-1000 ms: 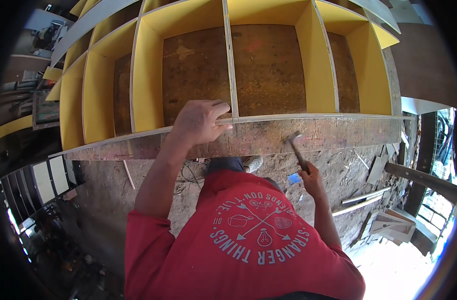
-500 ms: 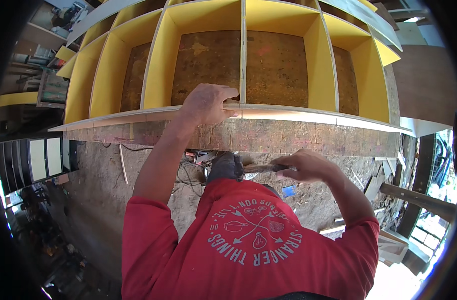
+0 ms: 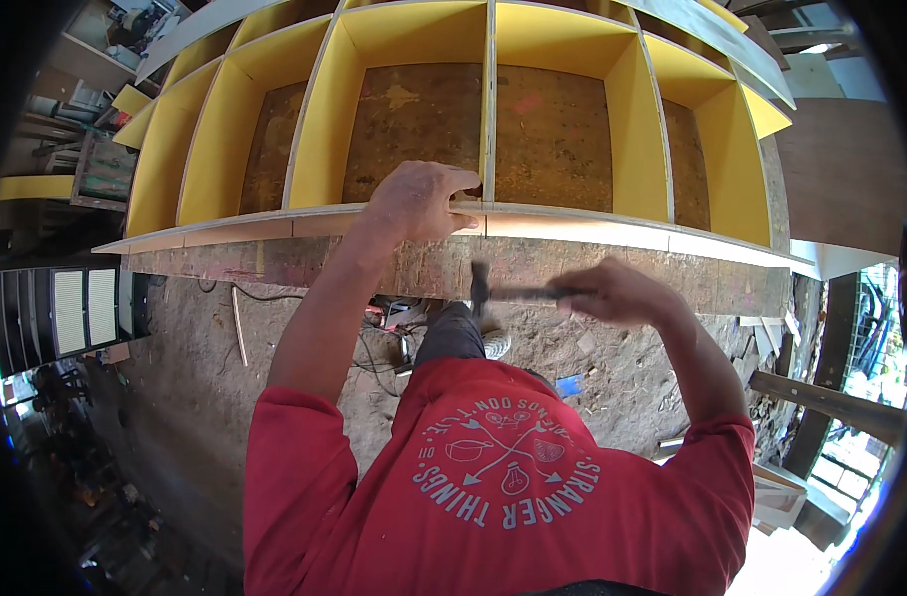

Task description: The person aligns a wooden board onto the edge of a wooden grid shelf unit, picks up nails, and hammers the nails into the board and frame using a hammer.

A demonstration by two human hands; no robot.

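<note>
A wooden shelf frame (image 3: pixel 622 149) with yellow inner faces lies across a worn wooden workbench (image 3: pixel 592 268). Along its near side runs a long thin board (image 3: pixel 572 221), marked with short dark lines. My left hand (image 3: pixel 423 202) is closed over this board's upper edge, thumb and fingers on either side, just left of the middle divider (image 3: pixel 490 109). In my right hand (image 3: pixel 622 291) is a hammer (image 3: pixel 481 288), gripped by its handle. The hammer's head points left, in front of the board and apart from it, below the divider's end.
Cables (image 3: pixel 369 358) and a blue scrap (image 3: pixel 569 385) lie on the dirt floor below the bench. Wood offcuts (image 3: pixel 766 338) and a wooden beam (image 3: pixel 831 402) are at the right. A large brown panel (image 3: pixel 850 169) stands beyond the bench's right end.
My right hand has raised the hammer from low near my body up toward the board. My left hand keeps its grip at nearly the same spot.
</note>
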